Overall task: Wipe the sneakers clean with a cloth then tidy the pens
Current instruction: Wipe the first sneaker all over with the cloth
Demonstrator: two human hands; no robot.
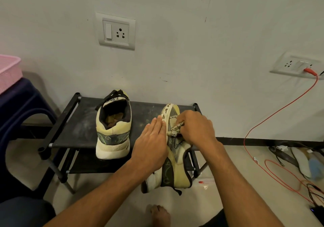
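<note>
Sneaker [177,167] turned on its side at the right end of the black shoe rack [78,130]. Left hand [150,144], fingers straight, presses flat against the sole; right hand [196,128], fingers curled, grips a patterned cloth [175,130] against the upper. Second sneaker [113,130] (heel toward the camera) stands upright on the rack, just left.

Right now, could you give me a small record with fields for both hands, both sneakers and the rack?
left hand: flat, fingers straight, against the sole of the tilted sneaker
right hand: pinches that sneaker's speckled laces
tilted sneaker: on its side, right end of the black shoe rack
upright sneaker: left on the rack, heel toward camera
</note>
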